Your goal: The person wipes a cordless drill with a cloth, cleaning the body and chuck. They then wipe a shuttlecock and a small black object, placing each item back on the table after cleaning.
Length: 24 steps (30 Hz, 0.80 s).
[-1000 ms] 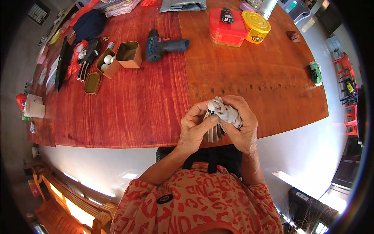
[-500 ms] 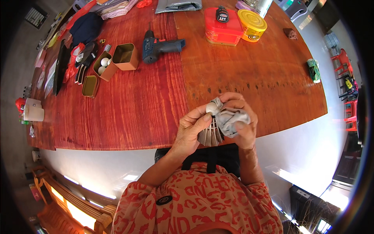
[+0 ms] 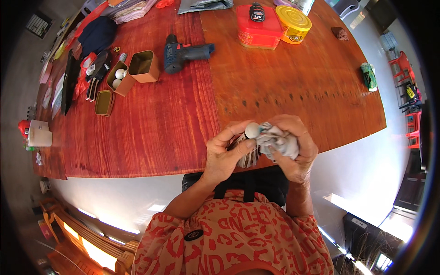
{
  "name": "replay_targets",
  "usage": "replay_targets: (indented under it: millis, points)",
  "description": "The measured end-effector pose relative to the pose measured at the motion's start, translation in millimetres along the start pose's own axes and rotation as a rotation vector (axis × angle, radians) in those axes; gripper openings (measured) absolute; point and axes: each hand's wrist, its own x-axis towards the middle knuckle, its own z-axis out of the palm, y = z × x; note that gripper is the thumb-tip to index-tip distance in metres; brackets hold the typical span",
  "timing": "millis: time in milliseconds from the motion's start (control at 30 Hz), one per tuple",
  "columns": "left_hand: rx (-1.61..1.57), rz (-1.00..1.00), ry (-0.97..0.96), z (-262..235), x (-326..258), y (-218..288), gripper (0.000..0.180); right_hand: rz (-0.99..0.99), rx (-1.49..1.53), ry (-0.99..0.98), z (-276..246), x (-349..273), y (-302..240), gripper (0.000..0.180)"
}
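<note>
Here, left hand (image 3: 225, 153) grasps a shuttlecock (image 3: 248, 143); right hand (image 3: 293, 149) clenches a grey cloth (image 3: 279, 142) beside it.

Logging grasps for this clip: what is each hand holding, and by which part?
Left hand grips a shuttlecock by its feather skirt, white cork tip up. Right hand holds a bunched grey cloth against the cork.

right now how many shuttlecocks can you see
3: one in the left hand, its white cork tip against the grey cloth in the right hand; two cork tips in the open brown box. More may be hidden.
</note>
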Motion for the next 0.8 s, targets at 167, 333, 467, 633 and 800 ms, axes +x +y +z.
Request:
replay_targets:
  millis: [167, 333, 467, 633, 800]
  points:
    - [0.339, 0.197, -0.076, -1, -2, 5, 0.038, 0.050, 0.006, -0.077, -1, -5, 2, 0.038]
    - [0.194, 0.098, -0.090, -2, -2, 2, 0.037, 0.553, 0.406, 0.125, -7, -8, 0, 0.033]
    - [-0.026, 0.027, -0.052, 0, 1, -2, 0.035, 0.131, 0.094, -0.046, 4, -2, -1, 0.037]
    - [-0.143, -0.089, -0.014, -1, -2, -7, 0.033, 0.339, 0.179, -0.009, 6, -9, 7, 0.036]
    - [-0.210, -0.090, 0.005, -1, 2, -8, 0.033, 0.348, 0.057, -0.054, -2, -14, 15, 0.035]
